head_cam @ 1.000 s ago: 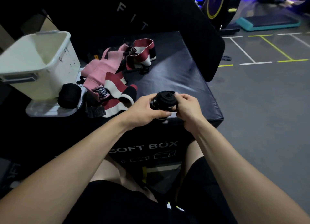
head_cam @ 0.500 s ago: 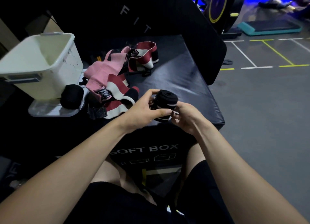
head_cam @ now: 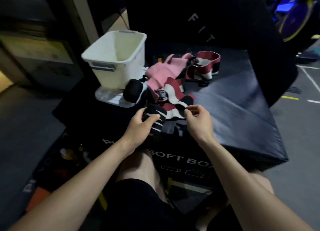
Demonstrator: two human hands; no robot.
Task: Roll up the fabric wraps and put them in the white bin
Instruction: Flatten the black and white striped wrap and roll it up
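Note:
My left hand grips a rolled black wrap with white stripes just above the near edge of the black soft box. My right hand hovers beside it, fingers loosely curled and holding nothing. The white bin stands at the box's far left and looks to hold nothing. A second rolled black wrap lies against its base. Unrolled wraps lie in a heap: a pink one, a red, white and black one, and another red and white one farther back.
The bin sits on a clear plastic lid. A black padded panel rises behind the box. Grey gym floor with painted lines lies to the right, and small bottles stand on the floor at the lower left.
My right hand let go of the rolled black wrap. My left hand carried it left toward the bin, and my view swung left.

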